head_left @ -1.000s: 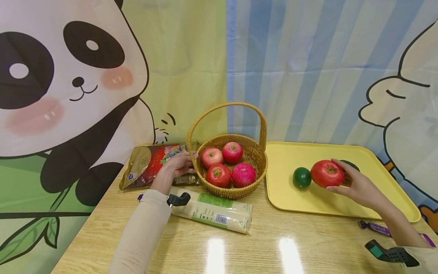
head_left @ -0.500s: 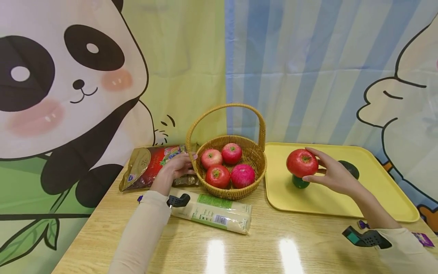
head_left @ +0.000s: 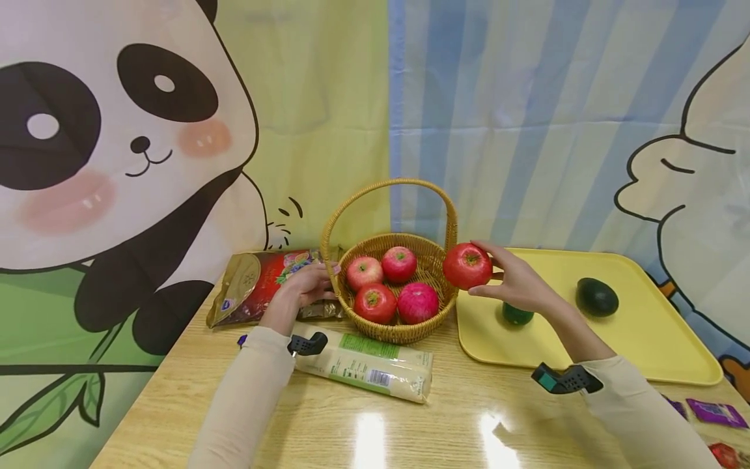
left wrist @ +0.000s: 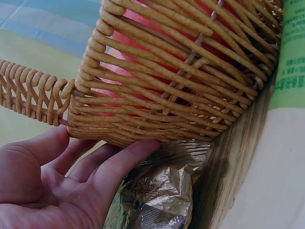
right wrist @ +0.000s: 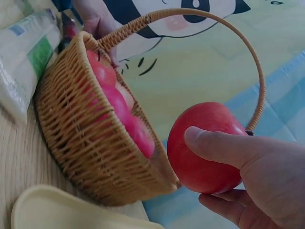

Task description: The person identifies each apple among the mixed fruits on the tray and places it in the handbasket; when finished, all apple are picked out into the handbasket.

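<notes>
My right hand (head_left: 515, 277) grips a red apple (head_left: 467, 266) at the basket's right rim, above the tray's left end. In the right wrist view, the thumb presses the apple's (right wrist: 205, 152) side, with fingers beneath. The wicker basket (head_left: 398, 332) stands upright with several red and pink apples (head_left: 375, 302) inside. At its left rim, my left hand (head_left: 301, 286) holds the basket by the handle's base. The left wrist view shows the thumb by the handle foot and fingertips against the woven wall (left wrist: 157, 95).
A yellow tray (head_left: 650, 339) on the right bears a dark green avocado (head_left: 596, 297) and a partly hidden green round fruit (head_left: 517, 315). Left of the basket lies a red-and-gold bag (head_left: 252, 286); in front lies a cream-and-green packet (head_left: 375, 365). Purple-wrapped sweets (head_left: 716, 412) lie at front right.
My right hand has carried the apple leftward from over the tray to the basket's right rim, uncovering the avocado. My left hand has stayed at the basket.
</notes>
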Demonstrator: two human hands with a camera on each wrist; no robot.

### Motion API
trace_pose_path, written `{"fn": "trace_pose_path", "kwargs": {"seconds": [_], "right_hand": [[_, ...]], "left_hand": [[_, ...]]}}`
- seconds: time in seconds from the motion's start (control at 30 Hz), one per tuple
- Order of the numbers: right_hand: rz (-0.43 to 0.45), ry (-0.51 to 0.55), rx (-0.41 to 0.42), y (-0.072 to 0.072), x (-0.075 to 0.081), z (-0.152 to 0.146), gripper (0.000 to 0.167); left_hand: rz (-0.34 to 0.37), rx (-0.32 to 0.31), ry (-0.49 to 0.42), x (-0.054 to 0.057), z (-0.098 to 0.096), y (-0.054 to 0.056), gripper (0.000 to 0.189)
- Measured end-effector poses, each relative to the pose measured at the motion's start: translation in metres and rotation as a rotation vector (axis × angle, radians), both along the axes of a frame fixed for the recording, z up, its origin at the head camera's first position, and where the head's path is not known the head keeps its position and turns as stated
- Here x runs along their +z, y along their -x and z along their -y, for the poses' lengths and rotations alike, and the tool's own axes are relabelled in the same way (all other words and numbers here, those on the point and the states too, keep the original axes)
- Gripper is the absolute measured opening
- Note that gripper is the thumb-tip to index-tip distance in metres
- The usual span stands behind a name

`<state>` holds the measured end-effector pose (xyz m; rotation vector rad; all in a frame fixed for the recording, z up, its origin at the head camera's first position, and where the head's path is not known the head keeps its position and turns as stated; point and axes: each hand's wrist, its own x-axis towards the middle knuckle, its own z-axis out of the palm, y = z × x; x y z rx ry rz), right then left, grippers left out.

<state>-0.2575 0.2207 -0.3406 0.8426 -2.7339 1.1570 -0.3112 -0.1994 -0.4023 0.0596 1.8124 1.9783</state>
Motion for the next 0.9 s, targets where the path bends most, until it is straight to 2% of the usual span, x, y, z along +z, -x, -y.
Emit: {"fn": "trace_pose_path", "kwargs": {"seconds": [0.4,0.6,0.9], "right_hand": [[-0.036,-0.059,0.023,0.019,-0.008,0.042,0.087],[-0.076,-0.100,0.006,0.026,-0.013,0.051,0.088],[-0.085,-0.142,-0.011,0.034,-0.021,0.062,0.090]], "left_hand": [[0.027,0.022,-0.011,-0.001,0.000,0.003,0.052],[0.018,0.015,0.003,0.002,-0.002,0.002,0.053],[0.008,0.017,0.004,0.002,-0.001,-0.001,0.052]]}}
